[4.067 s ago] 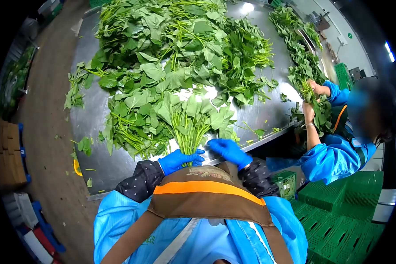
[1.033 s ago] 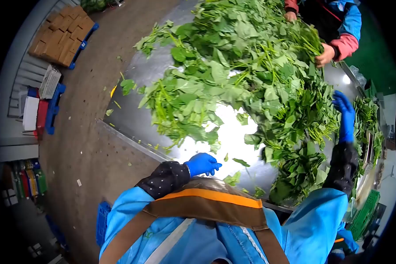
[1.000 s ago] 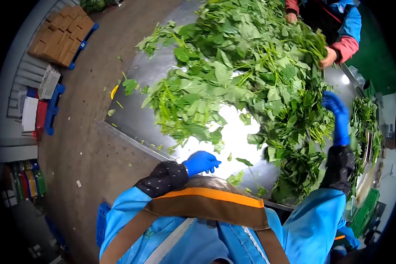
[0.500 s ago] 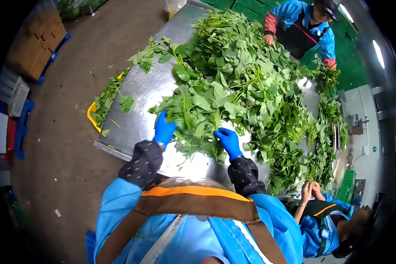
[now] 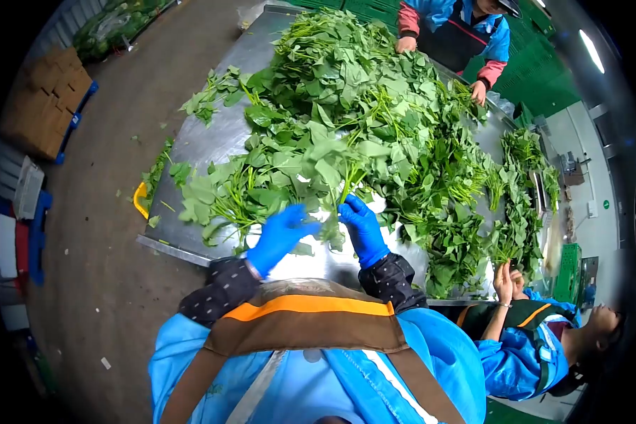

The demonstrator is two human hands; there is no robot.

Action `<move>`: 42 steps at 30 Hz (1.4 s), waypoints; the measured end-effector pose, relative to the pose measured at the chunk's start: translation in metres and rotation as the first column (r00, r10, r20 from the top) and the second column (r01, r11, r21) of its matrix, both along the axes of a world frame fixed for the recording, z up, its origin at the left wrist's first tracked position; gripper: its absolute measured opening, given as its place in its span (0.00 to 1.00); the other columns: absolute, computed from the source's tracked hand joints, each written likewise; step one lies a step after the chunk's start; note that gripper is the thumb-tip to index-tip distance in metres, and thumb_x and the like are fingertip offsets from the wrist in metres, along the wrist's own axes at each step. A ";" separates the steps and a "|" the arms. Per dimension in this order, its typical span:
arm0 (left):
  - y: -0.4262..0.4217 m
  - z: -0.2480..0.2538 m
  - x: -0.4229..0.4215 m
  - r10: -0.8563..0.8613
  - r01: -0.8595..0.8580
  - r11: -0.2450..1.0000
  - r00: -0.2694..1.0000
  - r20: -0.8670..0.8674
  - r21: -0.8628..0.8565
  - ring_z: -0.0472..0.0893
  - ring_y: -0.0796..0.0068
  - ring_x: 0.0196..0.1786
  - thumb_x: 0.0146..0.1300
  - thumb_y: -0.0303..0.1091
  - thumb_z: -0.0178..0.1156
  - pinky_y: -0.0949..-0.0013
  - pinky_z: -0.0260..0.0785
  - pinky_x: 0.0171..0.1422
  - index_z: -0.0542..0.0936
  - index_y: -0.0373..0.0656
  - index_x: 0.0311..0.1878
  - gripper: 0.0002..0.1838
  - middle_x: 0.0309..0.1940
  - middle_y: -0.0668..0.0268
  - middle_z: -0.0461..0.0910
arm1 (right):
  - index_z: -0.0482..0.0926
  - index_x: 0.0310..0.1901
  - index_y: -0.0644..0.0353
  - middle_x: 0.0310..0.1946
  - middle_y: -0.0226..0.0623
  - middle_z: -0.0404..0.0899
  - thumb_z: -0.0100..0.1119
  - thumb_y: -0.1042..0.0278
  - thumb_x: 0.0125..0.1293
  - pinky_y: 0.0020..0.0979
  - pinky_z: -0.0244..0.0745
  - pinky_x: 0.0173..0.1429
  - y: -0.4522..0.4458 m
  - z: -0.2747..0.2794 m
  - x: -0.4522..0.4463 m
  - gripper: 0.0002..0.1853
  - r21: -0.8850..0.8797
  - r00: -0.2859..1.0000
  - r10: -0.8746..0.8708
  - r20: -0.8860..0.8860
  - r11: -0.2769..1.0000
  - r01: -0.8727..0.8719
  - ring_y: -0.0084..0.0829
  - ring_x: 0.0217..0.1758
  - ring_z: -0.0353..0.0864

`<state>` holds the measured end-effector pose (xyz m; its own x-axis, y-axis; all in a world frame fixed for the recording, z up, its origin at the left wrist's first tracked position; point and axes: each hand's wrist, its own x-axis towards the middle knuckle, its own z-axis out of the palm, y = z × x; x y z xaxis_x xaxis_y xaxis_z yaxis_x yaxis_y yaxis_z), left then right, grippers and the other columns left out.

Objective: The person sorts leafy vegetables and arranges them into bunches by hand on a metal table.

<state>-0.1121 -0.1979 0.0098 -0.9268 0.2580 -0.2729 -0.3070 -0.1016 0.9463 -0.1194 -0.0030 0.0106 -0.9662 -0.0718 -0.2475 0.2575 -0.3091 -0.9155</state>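
Note:
In my gloved right hand (image 5: pixel 364 230) is a small bunch of leafy greens (image 5: pixel 348 180), its fingers closed round the pale green stems, leaves pointing away from me. My gloved left hand (image 5: pixel 281 239) is just to the left, its fingers stretched toward the bunch and slightly blurred, with nothing visible in them. A few blurred leaves hang between the two hands. Beyond and left of my left hand, loose greens (image 5: pixel 226 198) lie on the metal table (image 5: pixel 194 145). A large heap of greens (image 5: pixel 360 78) covers the table's middle and far side.
Across the table stands a co-worker (image 5: pixel 466 32), one hand at the greens. Another co-worker (image 5: pixel 523 339) handles stems at the right. A yellow crate (image 5: pixel 141 200) with greens sits beside the left table edge. Boxes (image 5: pixel 49 102) stand on a blue pallet at the far left.
My left hand has moved right, toward my right hand, away from the greens at left. Greens now lie spread at the table's left. The bunch in my right hand shows more upright.

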 end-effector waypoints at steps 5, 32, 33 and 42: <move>0.018 0.002 0.013 -0.105 0.082 0.985 0.984 0.147 0.150 0.76 0.80 0.38 0.57 0.33 0.59 0.77 0.68 0.42 0.78 0.33 0.43 0.14 0.36 0.64 0.79 | 0.76 0.44 0.64 0.37 0.31 0.77 0.56 0.70 0.58 0.24 0.64 0.50 -0.020 -0.002 0.022 0.13 -0.027 0.998 0.008 0.070 1.000 -0.006 0.21 0.42 0.72; 0.031 0.016 0.011 -0.524 0.436 0.844 0.793 0.310 0.311 0.64 0.84 0.21 0.60 0.37 0.54 0.81 0.58 0.25 0.67 0.38 0.55 0.22 0.29 0.66 0.74 | 0.81 0.37 0.57 0.30 0.37 0.80 0.63 0.57 0.52 0.28 0.72 0.41 0.011 0.024 0.004 0.15 0.669 0.823 0.530 -0.206 0.690 -0.277 0.30 0.34 0.79; 0.030 0.013 0.014 -0.526 0.437 0.845 0.780 0.338 0.308 0.60 0.86 0.16 0.64 0.40 0.49 0.83 0.53 0.21 0.69 0.37 0.54 0.20 0.25 0.67 0.74 | 0.81 0.38 0.56 0.31 0.36 0.81 0.62 0.56 0.52 0.29 0.72 0.41 0.027 0.028 -0.004 0.14 0.693 0.840 0.515 -0.168 0.668 -0.271 0.30 0.34 0.79; 0.001 -0.021 0.037 -0.138 0.070 0.987 0.840 0.524 0.148 0.58 0.87 0.14 0.68 0.49 0.40 0.83 0.48 0.18 0.72 0.37 0.52 0.24 0.24 0.67 0.77 | 0.79 0.36 0.56 0.35 0.42 0.78 0.57 0.67 0.47 0.38 0.72 0.44 0.370 0.051 -0.073 0.12 0.921 0.961 -0.128 -0.245 -0.340 0.189 0.42 0.40 0.77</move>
<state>-0.0746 -0.1973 -0.0108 -0.6140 0.4065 -0.6766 -0.7737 -0.1402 0.6178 -0.1928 0.3673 0.0612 -0.8924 0.3789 0.2451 0.3732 0.9250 -0.0712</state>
